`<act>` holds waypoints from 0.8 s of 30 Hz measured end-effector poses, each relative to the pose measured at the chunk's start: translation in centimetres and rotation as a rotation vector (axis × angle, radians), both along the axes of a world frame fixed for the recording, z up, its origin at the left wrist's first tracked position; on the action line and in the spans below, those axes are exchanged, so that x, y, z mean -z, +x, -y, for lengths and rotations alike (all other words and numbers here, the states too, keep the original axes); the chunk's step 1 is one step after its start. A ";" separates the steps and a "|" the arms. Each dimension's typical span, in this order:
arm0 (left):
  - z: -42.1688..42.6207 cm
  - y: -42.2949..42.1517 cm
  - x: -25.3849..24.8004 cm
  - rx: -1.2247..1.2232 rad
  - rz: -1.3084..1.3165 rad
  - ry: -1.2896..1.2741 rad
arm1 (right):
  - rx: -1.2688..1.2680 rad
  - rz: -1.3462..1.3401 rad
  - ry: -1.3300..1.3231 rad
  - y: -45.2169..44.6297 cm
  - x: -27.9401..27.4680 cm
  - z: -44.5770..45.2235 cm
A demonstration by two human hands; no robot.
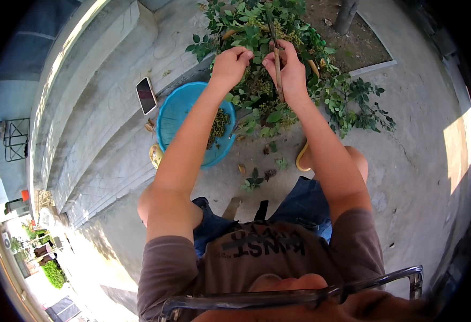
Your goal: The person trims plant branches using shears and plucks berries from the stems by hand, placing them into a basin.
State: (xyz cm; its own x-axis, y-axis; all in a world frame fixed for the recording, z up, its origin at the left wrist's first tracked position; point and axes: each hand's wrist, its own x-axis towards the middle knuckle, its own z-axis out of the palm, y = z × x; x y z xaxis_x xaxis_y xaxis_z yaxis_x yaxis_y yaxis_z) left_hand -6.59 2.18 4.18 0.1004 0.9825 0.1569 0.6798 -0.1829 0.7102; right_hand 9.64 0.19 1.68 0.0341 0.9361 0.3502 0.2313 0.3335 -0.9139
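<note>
Leafy green branches (pixel 251 32) with clusters of small green berries lie in a heap at the top centre. My right hand (pixel 288 67) is closed round a brown woody stem (pixel 278 80) that runs up into the leaves. Just left of it, my left hand (pixel 234 63) is pinched at the edge of the foliage; whatever its fingertips hold is too small to make out. Below my left forearm stands a blue basin (pixel 179 107), partly hidden by that arm. Small green berries (pixel 219 126) lie inside it.
A phone (pixel 146 95) lies on the concrete step left of the basin. Loose leaves (pixel 253 181) are scattered on the ground between my feet. Another leafy branch (pixel 356 102) spreads to the right. A tree trunk (pixel 346 16) rises from a soil bed at the top right.
</note>
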 end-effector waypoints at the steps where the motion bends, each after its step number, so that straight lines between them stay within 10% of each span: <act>1: 0.4 0.0 -1.1 0.044 0.433 -0.408 | -0.002 0.003 -0.003 -0.2 -0.9 0.3; 7: 2.5 -1.2 -1.1 0.112 1.117 -0.782 | -0.214 -0.008 0.012 -1.2 -2.6 1.5; 11: 2.8 -5.8 -0.1 0.110 0.969 -0.780 | -0.208 -0.177 -0.117 -0.3 -3.1 1.6; 19: 3.1 -13.7 8.1 0.113 -0.310 -0.492 | -0.329 -0.399 -0.534 2.5 -4.5 4.2; 24: 1.1 -7.9 4.6 -0.035 -0.192 -0.261 | -0.406 -0.286 -0.647 2.4 -3.4 4.9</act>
State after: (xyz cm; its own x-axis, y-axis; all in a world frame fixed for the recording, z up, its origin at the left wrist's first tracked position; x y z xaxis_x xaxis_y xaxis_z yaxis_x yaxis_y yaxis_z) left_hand -14.50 1.07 -0.43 0.0690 0.9904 -0.1194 0.8086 0.0146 0.5882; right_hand 12.08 -4.67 5.07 -0.3454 0.9087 -0.2344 -0.0659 -0.2727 -0.9598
